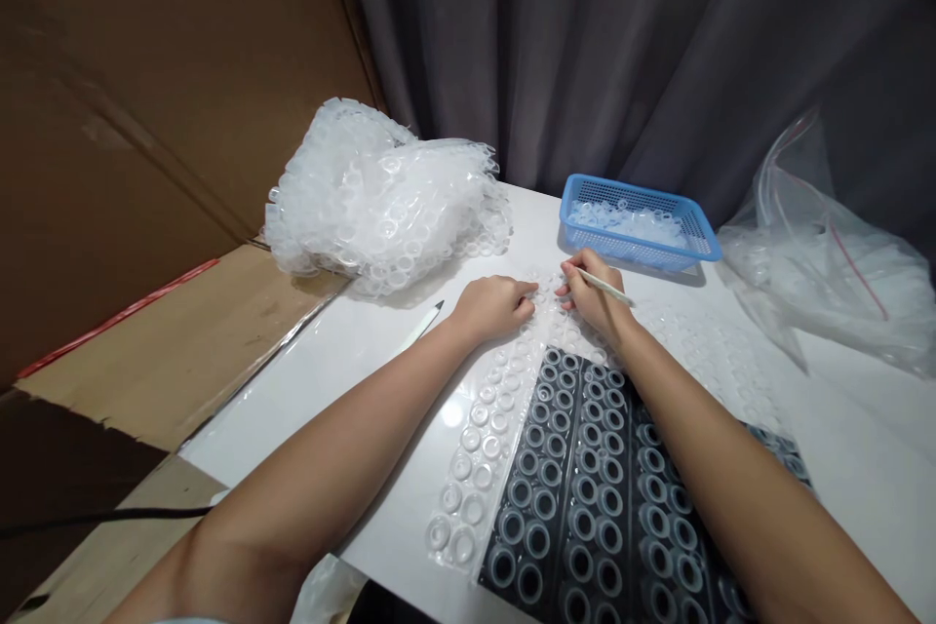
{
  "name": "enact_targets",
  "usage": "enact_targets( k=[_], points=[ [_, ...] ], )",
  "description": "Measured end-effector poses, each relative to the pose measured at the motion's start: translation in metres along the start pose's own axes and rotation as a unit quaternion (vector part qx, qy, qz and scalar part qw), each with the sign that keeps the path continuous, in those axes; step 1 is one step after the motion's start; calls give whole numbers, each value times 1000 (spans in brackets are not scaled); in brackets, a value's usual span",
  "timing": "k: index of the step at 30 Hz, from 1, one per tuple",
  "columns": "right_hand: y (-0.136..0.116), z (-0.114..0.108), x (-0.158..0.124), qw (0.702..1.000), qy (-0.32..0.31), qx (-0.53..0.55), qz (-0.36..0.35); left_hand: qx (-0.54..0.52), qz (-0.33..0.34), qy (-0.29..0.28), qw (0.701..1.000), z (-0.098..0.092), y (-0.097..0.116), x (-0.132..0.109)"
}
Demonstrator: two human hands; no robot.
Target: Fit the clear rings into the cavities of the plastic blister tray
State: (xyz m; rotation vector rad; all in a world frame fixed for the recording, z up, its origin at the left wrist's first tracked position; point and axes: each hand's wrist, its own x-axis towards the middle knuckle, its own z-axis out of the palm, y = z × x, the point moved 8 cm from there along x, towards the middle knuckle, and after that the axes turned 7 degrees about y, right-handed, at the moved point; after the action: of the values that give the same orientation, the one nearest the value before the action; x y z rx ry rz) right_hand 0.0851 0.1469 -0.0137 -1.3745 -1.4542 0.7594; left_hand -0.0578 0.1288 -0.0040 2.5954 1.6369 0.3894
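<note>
Holding part-hidden stick (608, 288): right grip (600, 303)

On the white worktop (855, 429), a long clear plastic strip (481, 445) lies before and left of a blue rectangular plastic basket (643, 255).

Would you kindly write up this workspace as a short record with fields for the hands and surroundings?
Left hand: index finger extended at clear molded plastic
Right hand: holding a slim pale stick
Between forearms: black sheet bearing rows of clear rings
Beyond right hand: blue basket holding small pale pieces
Back left: heap of clear plastic
Far right: clear bag
Background: grey curtain
</note>
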Motion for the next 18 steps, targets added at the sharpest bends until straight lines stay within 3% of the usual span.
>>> enact_targets(
  k=[6,18],
  points=[
    [6,11,-2,996,-79,27,21,-2,4,4,1000,1,-2,0],
    [1,12,-3,995,-97,-3,6,4,6,4,1000,1,-1,0]
  ],
)
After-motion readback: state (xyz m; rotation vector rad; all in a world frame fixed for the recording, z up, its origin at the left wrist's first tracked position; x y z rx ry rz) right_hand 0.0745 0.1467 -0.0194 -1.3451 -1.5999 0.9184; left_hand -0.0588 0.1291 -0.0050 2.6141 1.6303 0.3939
